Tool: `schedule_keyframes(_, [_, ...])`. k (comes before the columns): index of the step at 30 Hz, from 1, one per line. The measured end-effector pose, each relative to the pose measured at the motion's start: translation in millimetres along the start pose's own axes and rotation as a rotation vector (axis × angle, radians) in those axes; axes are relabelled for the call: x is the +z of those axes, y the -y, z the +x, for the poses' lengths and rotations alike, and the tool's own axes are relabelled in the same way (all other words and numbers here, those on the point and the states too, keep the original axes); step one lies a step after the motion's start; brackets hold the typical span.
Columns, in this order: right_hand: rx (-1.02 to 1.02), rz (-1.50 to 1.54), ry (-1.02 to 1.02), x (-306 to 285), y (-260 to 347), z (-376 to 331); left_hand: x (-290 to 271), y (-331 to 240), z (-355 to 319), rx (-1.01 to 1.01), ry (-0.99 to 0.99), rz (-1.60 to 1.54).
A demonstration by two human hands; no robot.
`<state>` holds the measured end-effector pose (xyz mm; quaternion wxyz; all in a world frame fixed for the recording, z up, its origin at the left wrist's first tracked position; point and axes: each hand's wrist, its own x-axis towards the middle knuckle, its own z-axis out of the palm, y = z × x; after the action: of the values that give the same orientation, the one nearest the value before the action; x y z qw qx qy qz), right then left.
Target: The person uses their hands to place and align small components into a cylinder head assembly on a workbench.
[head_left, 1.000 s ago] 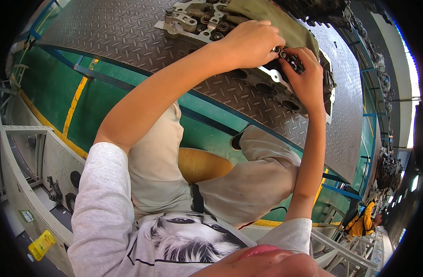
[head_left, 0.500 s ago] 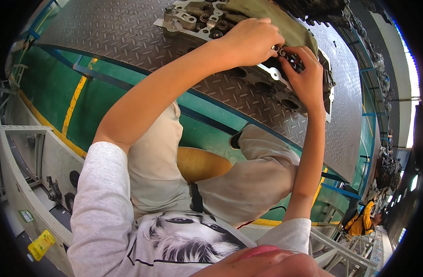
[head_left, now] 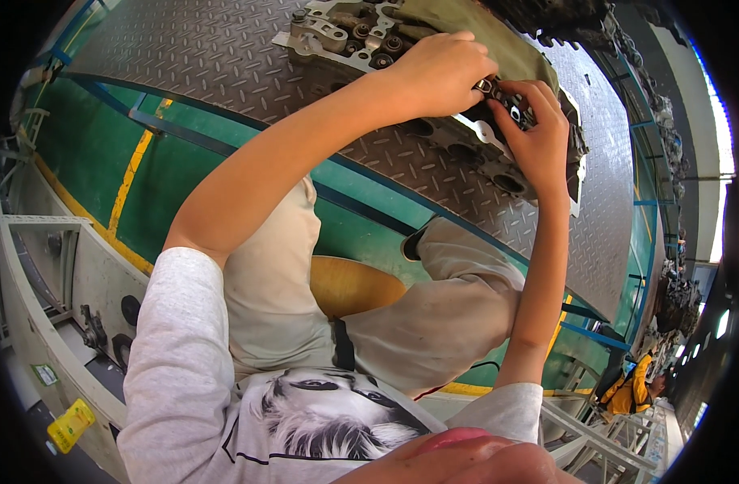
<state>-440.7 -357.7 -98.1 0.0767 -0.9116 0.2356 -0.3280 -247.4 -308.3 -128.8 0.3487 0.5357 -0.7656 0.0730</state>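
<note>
A metal engine cylinder head [head_left: 498,145], with valve springs and bores showing, lies across the table under both my hands. My left hand [head_left: 446,74] reaches over it, fingers bent and pressed together at a small, shiny metal part [head_left: 483,85]. Facing it from the right is my right hand [head_left: 539,133], its thumb and forefinger curled toward the same spot. Dark and shiny valve parts [head_left: 515,113] show between them. Whatever sits at the right fingertips is too small to make out. An olive-green cloth [head_left: 486,36] covers the far part of the head.
The table has a dark diamond-plate top [head_left: 184,60] with a blue frame. My legs and a yellow-brown round seat [head_left: 353,286] are below. A yellow packet [head_left: 71,425] lies by a grey rack at lower left. A person in yellow [head_left: 629,387] is far off at right.
Both hands stay at the same spot on the cylinder head. My right fingers have shifted slightly, and more of a shiny ring shows between thumb and fingers.
</note>
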Motion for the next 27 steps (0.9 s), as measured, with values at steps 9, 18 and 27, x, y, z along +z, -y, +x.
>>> schedule_keyframes(9, [-0.01, -0.016, 0.037, 6, -4, 5, -1, -1, 0, -0.051, -0.002, -0.012])
schedule_keyframes(18, [0.019, -0.011, 0.044, 5, -6, 3, 1, 0, 0, -0.031, -0.006, -0.031])
schedule_keyframes(27, [0.112, -0.033, 0.026, 2, 4, 4, -2, 1, -1, -0.028, 0.009, -0.116])
